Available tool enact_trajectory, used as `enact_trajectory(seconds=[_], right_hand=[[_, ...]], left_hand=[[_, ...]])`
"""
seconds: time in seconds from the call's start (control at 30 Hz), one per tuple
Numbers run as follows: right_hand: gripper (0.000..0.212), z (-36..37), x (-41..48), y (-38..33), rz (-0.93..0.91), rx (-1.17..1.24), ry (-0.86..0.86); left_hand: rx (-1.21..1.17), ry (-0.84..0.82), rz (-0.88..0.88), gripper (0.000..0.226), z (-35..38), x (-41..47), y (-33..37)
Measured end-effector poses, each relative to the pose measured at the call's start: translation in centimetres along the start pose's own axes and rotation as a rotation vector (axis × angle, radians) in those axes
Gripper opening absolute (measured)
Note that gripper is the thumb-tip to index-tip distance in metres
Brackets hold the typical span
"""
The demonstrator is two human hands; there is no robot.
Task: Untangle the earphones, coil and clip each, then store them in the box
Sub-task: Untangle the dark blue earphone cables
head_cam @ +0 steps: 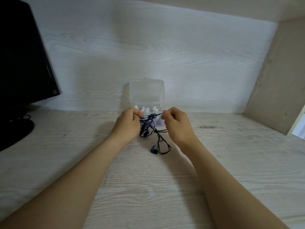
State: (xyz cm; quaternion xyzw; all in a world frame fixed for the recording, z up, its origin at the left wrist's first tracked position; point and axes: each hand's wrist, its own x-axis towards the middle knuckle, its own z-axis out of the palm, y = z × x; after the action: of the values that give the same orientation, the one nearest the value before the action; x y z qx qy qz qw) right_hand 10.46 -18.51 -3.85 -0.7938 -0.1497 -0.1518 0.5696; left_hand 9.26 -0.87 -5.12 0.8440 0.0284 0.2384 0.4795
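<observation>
Pinching the tangled dark earphones (pixel 152 128) between them, the left hand (pixel 127 125) and right hand (pixel 177 124) hovered just before the open clear box (pixel 146 93) by the back wall (pixel 148 47); bare desk (pixel 148 187) lay nearer.

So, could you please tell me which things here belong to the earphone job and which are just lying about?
Job: dark blue earphones, tangled, pinched by the left hand and right hand; clear box, lid open; small white pieces inside it, too blurred to identify.
Lying about: black monitor; its cable on the desk.
</observation>
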Motion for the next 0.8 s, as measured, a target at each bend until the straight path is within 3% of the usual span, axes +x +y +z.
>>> enact_trajectory(seconds=[0.17, 0.33, 0.5, 0.63, 0.8], right_hand=[[0.031, 0.1, 0.0, 0.0, 0.064, 0.143, -0.046], [0.031, 0.0, -0.1, -0.2, 0.109, 0.273, -0.196], [0.024, 0.0, -0.3, 0.1, -0.016, 0.078, -0.128], [0.021, 0.2, -0.1, 0.5, -0.146, -0.053, -0.073], [0.023, 0.5, -0.1, 0.5, -0.188, -0.045, -0.058]], left_hand=[[-0.012, -0.003, -0.018, 0.041, -0.1, -0.3, 0.5], [-0.092, -0.126, 0.095, 0.029, -0.4, -1.1, 1.5], [-0.022, -0.175, 0.193, 0.015, -0.1, -1.3, 1.2], [-0.158, -0.196, 0.057, 0.015, -0.1, -1.3, 1.7], [-0.299, -0.237, -0.105, 0.019, 0.0, -1.1, 2.0]])
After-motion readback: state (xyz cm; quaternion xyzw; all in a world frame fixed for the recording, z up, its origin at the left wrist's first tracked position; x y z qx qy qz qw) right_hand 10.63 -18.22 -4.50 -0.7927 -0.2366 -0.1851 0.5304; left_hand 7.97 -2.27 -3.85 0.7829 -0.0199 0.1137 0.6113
